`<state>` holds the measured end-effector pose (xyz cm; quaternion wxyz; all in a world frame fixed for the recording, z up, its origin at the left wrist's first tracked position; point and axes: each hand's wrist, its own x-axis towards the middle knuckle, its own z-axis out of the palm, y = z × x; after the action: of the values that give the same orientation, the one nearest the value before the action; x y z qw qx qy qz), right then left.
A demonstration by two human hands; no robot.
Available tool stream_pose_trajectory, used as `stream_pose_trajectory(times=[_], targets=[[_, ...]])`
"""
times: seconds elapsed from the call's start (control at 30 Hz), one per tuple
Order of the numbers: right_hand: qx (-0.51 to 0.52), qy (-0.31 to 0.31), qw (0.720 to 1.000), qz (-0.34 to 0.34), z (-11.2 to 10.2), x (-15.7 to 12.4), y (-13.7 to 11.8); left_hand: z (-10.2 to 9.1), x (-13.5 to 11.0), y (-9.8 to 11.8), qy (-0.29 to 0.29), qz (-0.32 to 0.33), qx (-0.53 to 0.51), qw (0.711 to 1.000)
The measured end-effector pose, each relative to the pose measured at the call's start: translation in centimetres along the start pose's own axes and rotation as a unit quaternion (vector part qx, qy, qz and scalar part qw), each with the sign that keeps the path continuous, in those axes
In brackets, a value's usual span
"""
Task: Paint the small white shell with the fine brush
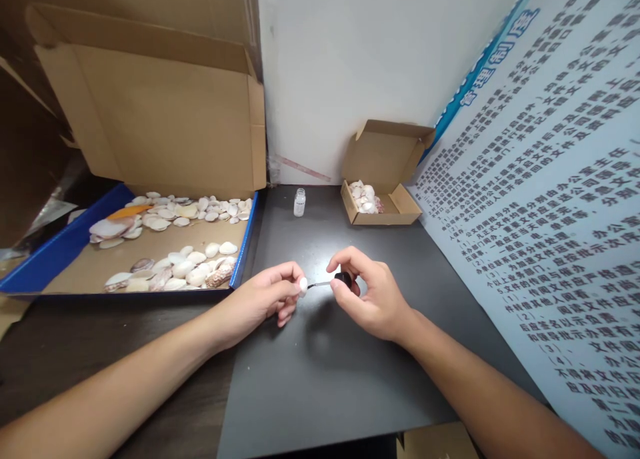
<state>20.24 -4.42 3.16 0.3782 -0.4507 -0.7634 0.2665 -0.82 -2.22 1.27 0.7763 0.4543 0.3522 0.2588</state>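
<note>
My left hand (277, 292) pinches a small white shell (303, 286) between thumb and forefinger, above the dark table. In my right hand (367, 292) is a black cap with a thin brush (320, 284), pointing left. The brush's dark tip reaches the shell's edge; whether it touches I cannot tell. Behind both hands stands a small clear glass bottle (299, 203), upright and with no cap on it, a label on its front.
A blue-sided cardboard box (173, 239) on the left holds many shells (185, 266) in two groups, its lid raised. At the back right, a small open brown box (387, 217) contains white shells (365, 197). A printed panel (550, 212) borders the table's right side.
</note>
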Motion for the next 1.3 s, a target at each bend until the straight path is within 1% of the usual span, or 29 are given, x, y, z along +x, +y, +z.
stream_pose_trajectory(times=[0.2, 0.33, 0.53, 0.83, 1.1, 1.3], targets=[[0.016, -0.011, 1.0, -0.01, -0.2, -0.06, 0.03, 0.09, -0.06, 0.09, 0.003, 0.0, 0.005, 1.0], [0.028, -0.004, 0.999, -0.018, -0.14, -0.07, 0.0, 0.15, -0.06, 0.09, 0.007, 0.003, 0.013, 1.0], [-0.017, 0.02, 0.999, 0.02, 0.14, 0.08, -0.05, 0.11, 0.0, 0.01, 0.003, 0.003, 0.013, 1.0], [0.025, -0.017, 0.999, -0.008, -0.21, -0.03, -0.01, -0.13, 0.04, -0.19, 0.0, 0.006, 0.014, 1.0], [-0.019, 0.018, 1.0, 0.015, 0.32, -0.07, 0.12, 0.02, -0.09, -0.05, 0.016, 0.013, -0.012, 1.0], [0.006, -0.001, 1.0, -0.022, 0.09, 0.0, 0.07, 0.01, -0.02, -0.05, 0.009, 0.013, -0.006, 1.0]])
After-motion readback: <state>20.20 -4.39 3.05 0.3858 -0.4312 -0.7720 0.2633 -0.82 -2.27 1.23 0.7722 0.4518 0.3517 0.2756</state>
